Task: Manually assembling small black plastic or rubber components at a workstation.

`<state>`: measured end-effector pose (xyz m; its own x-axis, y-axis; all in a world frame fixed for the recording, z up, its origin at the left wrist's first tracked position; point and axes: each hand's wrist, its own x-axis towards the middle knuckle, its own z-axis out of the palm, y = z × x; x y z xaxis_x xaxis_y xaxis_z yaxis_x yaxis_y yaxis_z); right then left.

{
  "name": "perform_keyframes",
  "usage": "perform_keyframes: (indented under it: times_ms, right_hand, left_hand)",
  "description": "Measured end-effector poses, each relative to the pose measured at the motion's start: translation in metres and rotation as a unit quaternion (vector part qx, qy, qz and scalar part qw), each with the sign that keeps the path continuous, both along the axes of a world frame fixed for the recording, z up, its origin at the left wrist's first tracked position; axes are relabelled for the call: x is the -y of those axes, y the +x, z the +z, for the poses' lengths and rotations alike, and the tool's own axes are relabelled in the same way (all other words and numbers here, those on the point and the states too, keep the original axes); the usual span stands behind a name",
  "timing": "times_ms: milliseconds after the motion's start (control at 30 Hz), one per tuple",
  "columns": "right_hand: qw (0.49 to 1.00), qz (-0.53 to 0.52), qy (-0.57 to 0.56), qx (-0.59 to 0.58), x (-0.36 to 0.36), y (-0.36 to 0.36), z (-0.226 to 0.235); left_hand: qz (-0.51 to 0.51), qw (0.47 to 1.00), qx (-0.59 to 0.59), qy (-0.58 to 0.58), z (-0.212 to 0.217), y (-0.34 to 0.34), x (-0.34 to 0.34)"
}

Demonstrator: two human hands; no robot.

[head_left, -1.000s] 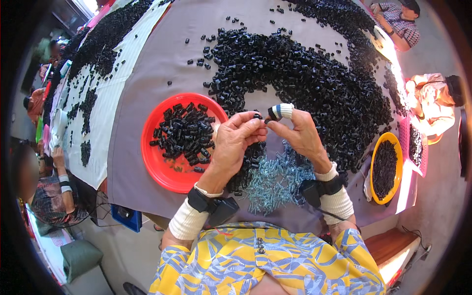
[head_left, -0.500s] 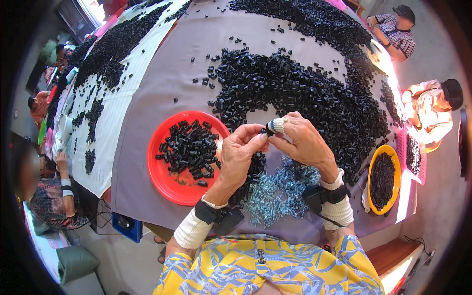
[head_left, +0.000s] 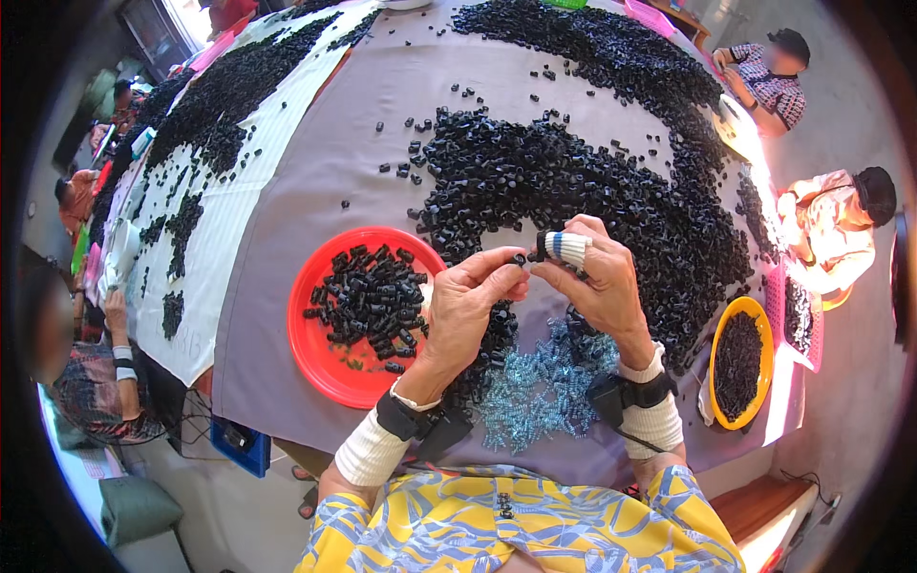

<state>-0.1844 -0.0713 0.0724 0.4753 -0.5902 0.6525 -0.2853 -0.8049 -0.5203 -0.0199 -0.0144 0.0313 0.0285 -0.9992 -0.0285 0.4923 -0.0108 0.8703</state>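
My left hand and my right hand meet above the table, fingertips together on a small black plastic part. The right forefinger wears a white and blue taped wrap. Just below the hands lies a pile of small pale blue metal springs. A red round plate holding several black parts sits to the left of my left hand. A wide heap of loose black parts spreads over the grey table cover beyond the hands.
A yellow bowl of black parts and a pink tray sit at the right edge. Other people sit at the right and left sides. More black parts cover a white cloth at the left. A blue box stands below the table edge.
Both hands stay together on the small part, with only slight finger movement. The view has shifted a little, so the plate and the hands sit slightly lower and farther right in the picture.
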Motion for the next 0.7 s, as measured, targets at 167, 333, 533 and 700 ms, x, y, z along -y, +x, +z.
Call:
perform_keyframes:
  times_ms: [167,333,533,700]
  right_hand:
    - [0.998,-0.023,-0.060,0.014,0.0008,0.0049,-0.0017]
    - [0.998,-0.004,-0.059,-0.014,0.0019,0.0037,-0.0047]
    - [0.998,-0.009,-0.060,-0.023,0.0007,0.0038,-0.0073]
    - [0.987,-0.045,-0.109,-0.107,-0.0064,0.0052,0.0011]
  left_hand:
    - [-0.006,0.999,0.040,-0.018,0.0018,0.0001,-0.0011]
    - [0.004,0.997,0.068,-0.025,0.0052,0.0012,-0.0021]
    - [0.014,0.996,0.086,-0.028,0.0047,-0.0010,-0.0015]
    - [0.021,0.994,0.104,-0.031,-0.0003,0.0000,-0.0020]
